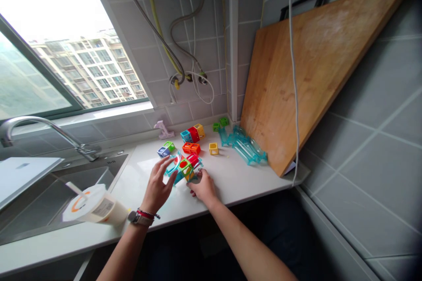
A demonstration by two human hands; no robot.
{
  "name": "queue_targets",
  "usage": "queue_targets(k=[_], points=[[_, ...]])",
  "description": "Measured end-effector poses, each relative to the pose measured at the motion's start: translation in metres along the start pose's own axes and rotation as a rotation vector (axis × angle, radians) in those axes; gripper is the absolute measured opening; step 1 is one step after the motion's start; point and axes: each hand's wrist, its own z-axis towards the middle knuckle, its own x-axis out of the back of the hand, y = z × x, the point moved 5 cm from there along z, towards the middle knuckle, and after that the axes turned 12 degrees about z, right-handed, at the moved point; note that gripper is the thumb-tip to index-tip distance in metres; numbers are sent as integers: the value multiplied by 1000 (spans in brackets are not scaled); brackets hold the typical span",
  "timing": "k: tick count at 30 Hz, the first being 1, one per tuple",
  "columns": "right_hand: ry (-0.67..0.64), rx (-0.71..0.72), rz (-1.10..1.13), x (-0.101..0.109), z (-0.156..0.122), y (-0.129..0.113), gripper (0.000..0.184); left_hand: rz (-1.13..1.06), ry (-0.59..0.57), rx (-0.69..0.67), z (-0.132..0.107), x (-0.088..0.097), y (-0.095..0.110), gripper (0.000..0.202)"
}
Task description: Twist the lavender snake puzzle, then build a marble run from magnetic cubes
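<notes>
In the head view, an assembly of colourful toy building blocks [186,167] with red, green and yellow cubes and clear teal parts sits low over the counter between my hands. My left hand [158,184] curves around its left end, thumb and fingers on either side of a clear teal part. At the lower right of the assembly, my right hand [203,188] has its fingers bent against it; the exact contact is partly hidden. Just behind lie a red-orange block pair [191,148], a blue and green block pair [165,149] and a yellow block [213,149].
A row of teal, red and yellow blocks [193,133], a pale purple piece [163,130], green blocks [220,124] and clear teal tubes [245,145] lie farther back. A lidded drink cup [99,206] stands left by the sink [112,175]. A wooden board [316,66] leans at right.
</notes>
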Motion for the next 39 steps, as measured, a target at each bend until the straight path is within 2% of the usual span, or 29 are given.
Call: queue_targets(k=[4, 6, 8, 11, 15, 20, 24, 29, 32, 35, 37, 39], points=[[0, -13, -29, -3, 4, -2, 52, -255, 329, 343, -40, 7, -4, 39], [5, -9, -30, -5, 6, 0, 53, -308, 439, 409, -65, 5, 4, 38], [10, 3, -26, -6, 7, 2, 53, -357, 461, 439, -88, 0, 15, 39], [14, 17, -37, -6, 9, 5, 48, -432, 424, 462, -115, -8, 30, 41], [16, 39, -65, -7, 11, 3, 37, -392, 331, 444, -133, -12, 40, 40], [12, 57, -98, -8, 13, -1, 38, -345, 177, 453, -125, -10, 33, 36], [-8, 49, -121, -8, 13, -4, 45, -315, 135, 481, -111, -13, 19, 46], [-31, 48, -141, -7, 10, -6, 41, -323, 58, 543, -87, -32, -3, 75], [-78, 39, -152, -4, 1, -2, 36, -396, 24, 573, -71, -44, -14, 81], [-124, 19, -165, 12, -8, 3, 35, -400, 28, 544, -58, -49, -20, 83], [-136, 24, -193, 32, -13, 2, 32, -394, 20, 542, -56, -52, -25, 85], [-145, 91, -267, 59, -14, -9, 27, -414, -4, 568, -58, -54, -29, 85]])
